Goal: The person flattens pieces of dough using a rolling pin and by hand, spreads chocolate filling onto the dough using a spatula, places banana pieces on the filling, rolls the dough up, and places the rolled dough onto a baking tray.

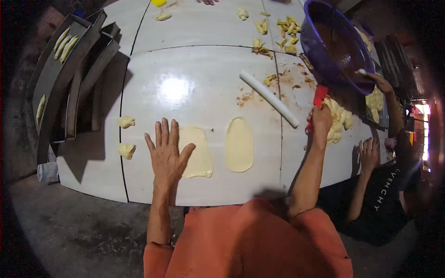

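My left hand [166, 149] lies open on the white tabletop, fingers spread, its thumb over the edge of a flat sheet of dough [198, 155]. To the right of that sheet is a longer, oval sheet of dough [239, 144], untouched. My right hand [321, 119] is closed around a red scraper [320, 94], beside a heap of dough pieces [340, 121]; part of the scraper is hidden by the fingers. A white rolling pin [270, 98] lies slanted between the oval sheet and the right hand. Two small dough lumps sit left of my left hand, the nearer one [126, 150] and a farther one [126, 122].
Metal trays [76, 88], some with rolled dough pieces [68, 48], stand at the left. At the far right a purple basin [308, 37] is tilted. Cut yellow pieces [289, 27] lie near it. A person in dark clothing works at the right, one hand [369, 153] by the table.
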A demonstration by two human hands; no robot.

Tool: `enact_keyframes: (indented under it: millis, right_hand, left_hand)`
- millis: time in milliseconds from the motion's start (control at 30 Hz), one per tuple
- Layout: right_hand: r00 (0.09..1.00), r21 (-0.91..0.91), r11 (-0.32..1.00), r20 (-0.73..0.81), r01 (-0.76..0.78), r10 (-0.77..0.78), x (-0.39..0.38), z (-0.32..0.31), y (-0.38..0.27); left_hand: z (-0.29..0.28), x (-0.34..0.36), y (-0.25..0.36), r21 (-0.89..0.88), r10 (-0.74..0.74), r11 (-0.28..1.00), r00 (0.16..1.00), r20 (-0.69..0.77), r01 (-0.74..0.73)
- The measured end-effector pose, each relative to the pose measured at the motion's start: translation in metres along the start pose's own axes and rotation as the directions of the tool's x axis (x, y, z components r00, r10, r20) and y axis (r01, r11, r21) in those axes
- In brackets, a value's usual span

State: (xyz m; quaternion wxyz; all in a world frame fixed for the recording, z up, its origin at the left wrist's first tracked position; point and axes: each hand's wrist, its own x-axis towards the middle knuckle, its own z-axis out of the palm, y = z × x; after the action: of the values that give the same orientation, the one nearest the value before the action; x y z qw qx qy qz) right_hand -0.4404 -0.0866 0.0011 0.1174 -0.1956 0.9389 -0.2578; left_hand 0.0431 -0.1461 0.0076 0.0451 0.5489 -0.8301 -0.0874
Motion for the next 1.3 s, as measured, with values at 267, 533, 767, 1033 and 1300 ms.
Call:
enact_keyframes:
  millis: [267,533,767,1033,1300]
  right_hand:
    - [0.934,-0.309,0.883,0.065,0.354,-0.352,-0.031,0.016,-0.042]
    - [0.926,-0.243,0.905,-0.058,0.350,-0.374,0.018,-0.008,-0.028]
    - [0.873,-0.302,0.821,0.119,0.485,-0.473,0.014,0.003,-0.033]
    - [0.867,-0.243,0.833,0.097,0.497,-0.489,0.056,-0.010,-0.038]
    - [0.776,-0.102,0.789,0.295,0.606,-0.557,-0.015,-0.035,-0.020]
  left_hand:
    - [-0.002,-0.001,0.000,-0.018,-0.033,0.999,0.998,0.057,0.034]
    - [0.001,0.006,0.007,-0.135,-0.027,0.991,0.999,-0.034,0.022]
    - [-0.001,0.088,0.159,-0.213,0.432,0.859,0.882,-0.188,-0.466]
    - [0.010,0.117,0.212,-0.267,0.555,0.782,0.824,-0.113,-0.564]
    - [0.018,0.128,0.158,-0.144,0.525,0.826,0.837,-0.157,-0.545]
